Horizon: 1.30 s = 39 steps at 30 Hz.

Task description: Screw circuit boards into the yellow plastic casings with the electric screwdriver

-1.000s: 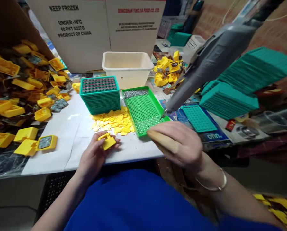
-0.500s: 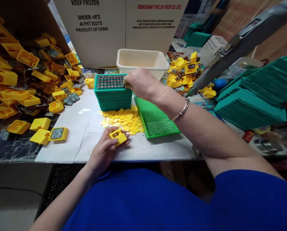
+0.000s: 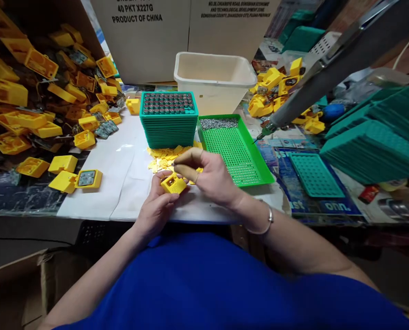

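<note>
My left hand [image 3: 158,199] is closed around a small yellow plastic casing [image 3: 174,184], whose open compartment faces up. Just above it, my right hand [image 3: 213,176] pinches a tiny dark piece, seemingly a button cell [image 3: 174,164], between thumb and forefinger; the fingers hide most of it. Behind both hands stands a stack of teal trays [image 3: 169,130], the top one filled with rows of small round cells [image 3: 166,103]. Loose flat yellow plastic pieces [image 3: 159,158] lie in a heap between the stack and my hands.
A green perforated tray [image 3: 266,176] holding small screws lies right of the stack, below a hanging electric screwdriver [image 3: 293,98]. Behind are a white bin [image 3: 214,85] and a carton [image 3: 149,50]. Yellow casings [image 3: 25,121] pile up on the left; teal trays [image 3: 372,151] stand right.
My right hand has come from the top teal tray down to the casing, bringing a small dark piece. My left hand still holds the casing. The view has shifted slightly.
</note>
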### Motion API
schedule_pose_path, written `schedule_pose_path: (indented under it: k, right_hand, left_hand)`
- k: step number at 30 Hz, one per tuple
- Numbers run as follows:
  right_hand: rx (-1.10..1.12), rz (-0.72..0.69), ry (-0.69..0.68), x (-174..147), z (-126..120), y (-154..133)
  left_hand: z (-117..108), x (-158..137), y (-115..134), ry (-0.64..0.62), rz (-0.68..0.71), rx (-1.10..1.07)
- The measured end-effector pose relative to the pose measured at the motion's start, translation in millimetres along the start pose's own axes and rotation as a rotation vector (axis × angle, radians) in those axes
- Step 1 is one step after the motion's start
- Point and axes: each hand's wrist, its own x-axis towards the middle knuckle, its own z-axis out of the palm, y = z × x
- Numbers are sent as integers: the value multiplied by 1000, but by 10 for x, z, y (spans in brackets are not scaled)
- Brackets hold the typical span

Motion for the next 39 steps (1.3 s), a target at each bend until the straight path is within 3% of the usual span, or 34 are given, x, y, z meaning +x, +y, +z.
schedule_pose_path:
  k: [3, 6, 9, 14, 22, 31, 35, 39]
  right_hand:
    - [81, 64, -4, -224, 174, 167]
    - [12, 0, 8, -279, 240, 262]
    - [-3, -17, 34, -273, 209, 284]
    - [37, 117, -47, -246, 75, 251]
    - [-249, -36, -114, -227, 55, 202]
    - [-308, -18, -122, -232, 82, 167]
    - [-332, 14, -158, -212, 89, 118]
    - [-239, 195, -241, -151, 70, 58]
  left_hand:
    - [27, -4, -28, -1, 31, 44]
    - [39, -10, -45, -9, 39, 69]
    - [35, -12, -55, 2, 38, 66]
    - [31, -5, -64, 6, 38, 64]
    - [2, -4, -82, -29, 68, 119]
    - [-54, -37, -54, -22, 76, 197]
    - [-84, -72, -26, -10, 127, 395]
    - [-148, -86, 36, -80, 214, 647]
